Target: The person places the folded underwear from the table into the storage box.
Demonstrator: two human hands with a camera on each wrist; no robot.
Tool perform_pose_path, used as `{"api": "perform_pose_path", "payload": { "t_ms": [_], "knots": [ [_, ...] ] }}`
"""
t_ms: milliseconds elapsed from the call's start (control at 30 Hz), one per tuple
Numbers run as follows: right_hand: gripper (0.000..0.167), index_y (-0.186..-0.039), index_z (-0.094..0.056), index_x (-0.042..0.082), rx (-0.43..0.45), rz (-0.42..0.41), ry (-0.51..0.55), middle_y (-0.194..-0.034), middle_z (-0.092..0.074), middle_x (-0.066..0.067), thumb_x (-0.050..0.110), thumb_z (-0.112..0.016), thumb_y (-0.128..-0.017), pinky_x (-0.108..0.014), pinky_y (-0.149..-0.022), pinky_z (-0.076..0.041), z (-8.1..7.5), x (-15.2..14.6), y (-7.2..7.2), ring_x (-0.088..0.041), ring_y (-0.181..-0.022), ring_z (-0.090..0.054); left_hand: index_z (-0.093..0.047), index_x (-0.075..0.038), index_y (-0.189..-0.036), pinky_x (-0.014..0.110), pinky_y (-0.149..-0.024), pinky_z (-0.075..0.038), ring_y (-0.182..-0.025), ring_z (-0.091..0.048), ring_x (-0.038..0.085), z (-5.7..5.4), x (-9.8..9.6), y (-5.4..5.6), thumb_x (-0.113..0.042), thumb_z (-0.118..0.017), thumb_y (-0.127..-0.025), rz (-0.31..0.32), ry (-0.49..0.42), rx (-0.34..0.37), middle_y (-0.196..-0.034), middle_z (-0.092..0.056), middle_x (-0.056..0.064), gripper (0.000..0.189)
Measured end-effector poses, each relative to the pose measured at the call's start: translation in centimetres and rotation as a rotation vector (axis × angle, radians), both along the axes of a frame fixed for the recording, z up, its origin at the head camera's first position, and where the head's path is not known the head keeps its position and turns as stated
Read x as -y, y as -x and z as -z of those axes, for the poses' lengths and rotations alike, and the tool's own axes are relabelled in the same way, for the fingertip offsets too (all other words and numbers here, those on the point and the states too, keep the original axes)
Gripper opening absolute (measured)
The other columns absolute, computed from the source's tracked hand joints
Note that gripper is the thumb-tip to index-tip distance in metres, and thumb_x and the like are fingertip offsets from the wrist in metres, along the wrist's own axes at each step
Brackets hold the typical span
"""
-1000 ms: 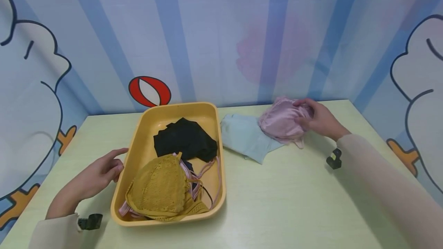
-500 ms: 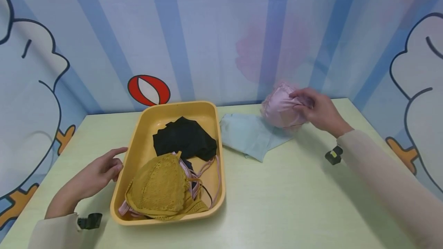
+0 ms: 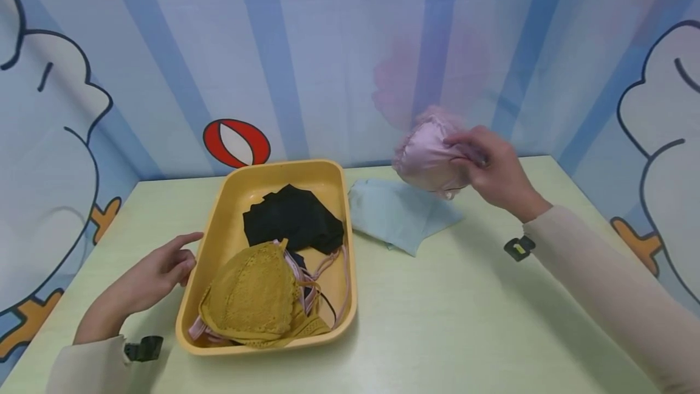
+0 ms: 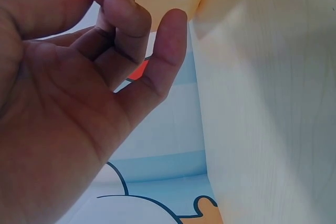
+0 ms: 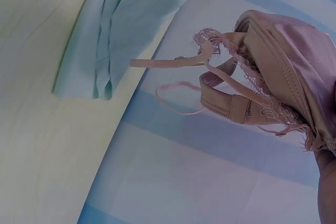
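My right hand (image 3: 494,172) pinches a pink satin bra (image 3: 429,154) and holds it in the air above the back of the table. Lace trim, hooks and a dangling strap of this bra (image 5: 283,72) show in the right wrist view. Below it lies a light blue folded garment (image 3: 388,211), flat beside the tray. At the left, my left hand (image 3: 155,278) touches the outer wall of a yellow tray (image 3: 185,321) with its fingertips, the index finger extended. The left wrist view shows the loosely bent fingers (image 4: 170,40) against the tray.
Inside the tray, a mustard lace bra (image 3: 251,297) lies in front of a black folded garment (image 3: 292,217), with pink straps (image 3: 346,284) along the right side. A patterned blue backdrop (image 3: 339,65) rises behind the pale table (image 3: 437,321).
My right hand has lifted the pink bra off the table and the light blue garment, moving up and slightly left. My left hand and the tray stay in place.
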State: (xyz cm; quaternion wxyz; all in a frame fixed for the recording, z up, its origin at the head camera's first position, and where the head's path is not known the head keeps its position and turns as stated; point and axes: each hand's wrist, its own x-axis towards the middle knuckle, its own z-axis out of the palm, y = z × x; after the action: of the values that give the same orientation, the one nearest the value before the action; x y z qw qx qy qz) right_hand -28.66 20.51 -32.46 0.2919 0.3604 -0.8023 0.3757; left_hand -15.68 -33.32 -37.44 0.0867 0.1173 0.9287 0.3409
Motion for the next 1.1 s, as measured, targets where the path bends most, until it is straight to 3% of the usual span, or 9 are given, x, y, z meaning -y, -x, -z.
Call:
{"api": "perform_pose_path", "payload": {
  "t_ms": [200, 467, 667, 967, 1100],
  "knots": [
    [0.037, -0.104, -0.066, -0.002, -0.049, -0.045, 0.004, -0.095, -0.062, -0.012, -0.023, -0.067, -0.073, -0.018, -0.082, -0.040, -1.5, 1.9, -1.8, -0.022, -0.090, -0.056, -0.025, 0.007, -0.143, 0.031, -0.062, -0.046, -0.070, -0.054, 0.017, 0.0, -0.1, 0.0, -0.006, -0.043, -0.101, 0.004, 0.009, -0.017, -0.082, -0.056, 0.004, 0.048],
    [0.043, -0.109, -0.067, 0.007, -0.053, -0.076, 0.012, -0.099, -0.062, -0.005, -0.019, -0.068, -0.075, -0.020, -0.085, -0.041, -0.5, 2.1, -0.3, -0.018, -0.095, -0.056, -0.025, 0.007, -0.143, 0.029, -0.060, -0.044, -0.070, -0.053, 0.017, -0.1, 0.0, 0.1, -0.003, -0.044, -0.100, 0.007, 0.002, -0.023, -0.083, -0.056, 0.004, 0.048],
    [0.044, -0.106, -0.067, 0.006, -0.084, -0.059, 0.043, -0.098, -0.061, -0.005, -0.022, -0.067, -0.073, -0.022, -0.084, -0.042, -0.2, 2.7, -0.2, -0.018, -0.094, -0.055, -0.026, 0.007, -0.143, 0.029, -0.061, -0.044, -0.071, -0.053, 0.017, -0.1, 0.0, 0.0, -0.002, -0.044, -0.099, 0.002, 0.002, -0.021, -0.083, -0.056, 0.005, 0.048],
    [0.049, -0.107, -0.066, 0.003, -0.153, -0.168, 0.074, -0.100, -0.060, -0.008, -0.029, -0.062, -0.069, -0.026, -0.086, -0.044, -0.7, 5.1, -1.4, -0.021, -0.096, -0.054, -0.025, 0.007, -0.143, 0.029, -0.060, -0.043, -0.070, -0.053, 0.017, 0.1, 0.0, 0.0, -0.003, -0.044, -0.099, -0.002, 0.004, -0.016, -0.082, -0.056, 0.004, 0.048],
    [0.045, -0.107, -0.065, 0.002, -0.200, -0.201, 0.075, -0.099, -0.058, -0.010, -0.027, -0.063, -0.072, -0.026, -0.080, -0.044, -0.9, 6.8, -2.1, -0.021, -0.092, -0.053, -0.026, 0.007, -0.143, 0.029, -0.060, -0.044, -0.071, -0.053, 0.018, 0.1, 0.0, 0.0, -0.003, -0.045, -0.099, -0.008, 0.012, -0.011, -0.082, -0.056, 0.004, 0.049]
  ]
}}
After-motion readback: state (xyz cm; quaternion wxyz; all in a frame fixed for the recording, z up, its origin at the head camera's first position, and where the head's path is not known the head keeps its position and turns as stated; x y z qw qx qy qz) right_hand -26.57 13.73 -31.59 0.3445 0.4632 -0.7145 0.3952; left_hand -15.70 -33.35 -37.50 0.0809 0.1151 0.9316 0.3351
